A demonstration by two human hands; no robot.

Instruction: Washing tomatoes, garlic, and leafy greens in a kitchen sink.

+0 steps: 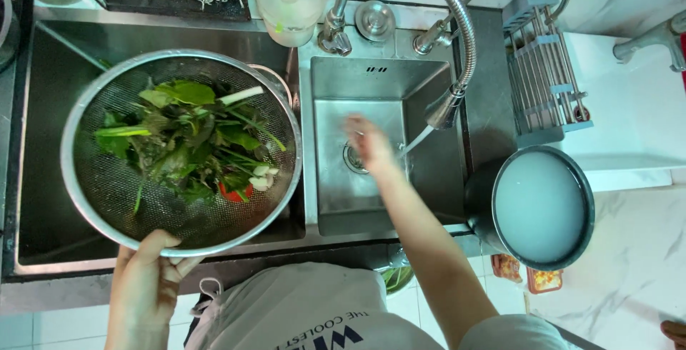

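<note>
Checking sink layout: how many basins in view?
2. A large steel basin on the left under the round metal mesh colander, a smaller steel basin at centre, under the right hand.

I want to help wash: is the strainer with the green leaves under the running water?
No, the left hand holds the strainer over the left sink, while the water runs onto the right hand.

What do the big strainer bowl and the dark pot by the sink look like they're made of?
The strainer bowl, held at its rim by the left hand, looks like brushed steel: grey sheen, fine perforations. The pot seems dark-coated metal, glossy outside; cloudy liquid hides its inside.
</note>
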